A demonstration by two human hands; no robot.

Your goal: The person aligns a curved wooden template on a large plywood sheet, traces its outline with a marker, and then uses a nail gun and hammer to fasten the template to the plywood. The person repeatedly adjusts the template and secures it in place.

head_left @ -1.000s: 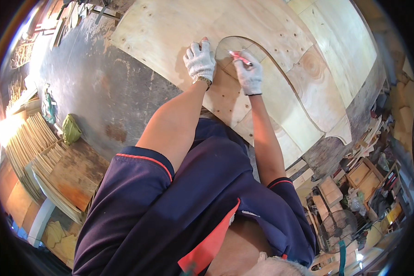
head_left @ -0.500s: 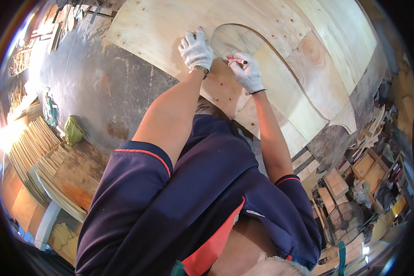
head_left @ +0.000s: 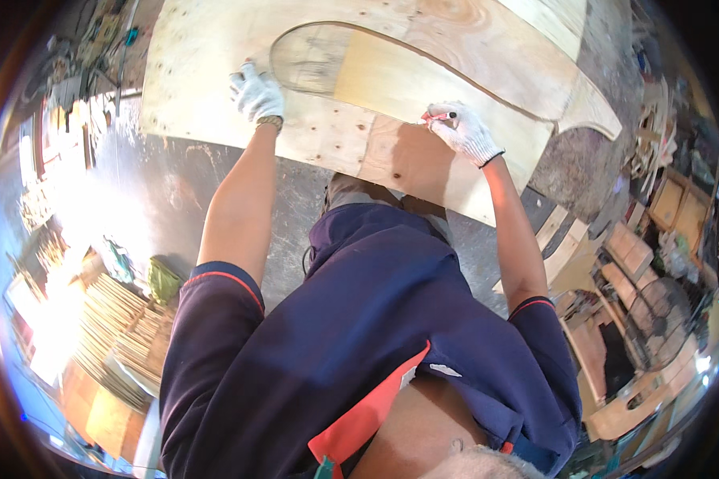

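Note:
A large sheet of pale plywood (head_left: 192, 88) lies before me. On it is a long, flat wooden shape (head_left: 375, 76), rounded at its left end, with a dark edge along its far side. My left hand (head_left: 257, 94), in a white knitted glove, rests on the plywood just beside that rounded end, its fingers apart. In my right hand (head_left: 463, 132), gloved the same way, is a pink pen (head_left: 437, 117) with a dark end. Its tip is at the near edge of the long shape, farther right; the glove partly hides the pen.
Below the sheet is a grey floor (head_left: 188, 172). Stacked thin boards (head_left: 108, 319) and a green bag (head_left: 164, 279) stand at the left. To the right are a fan (head_left: 655, 323), a wooden box (head_left: 679, 203) and scattered offcuts. A curved wooden piece (head_left: 591, 108) sits by the sheet's right end.
My right hand has moved the pen rightward along the near edge of the long shape, away from my left hand. My left hand stays beside the rounded end. The whole view has turned.

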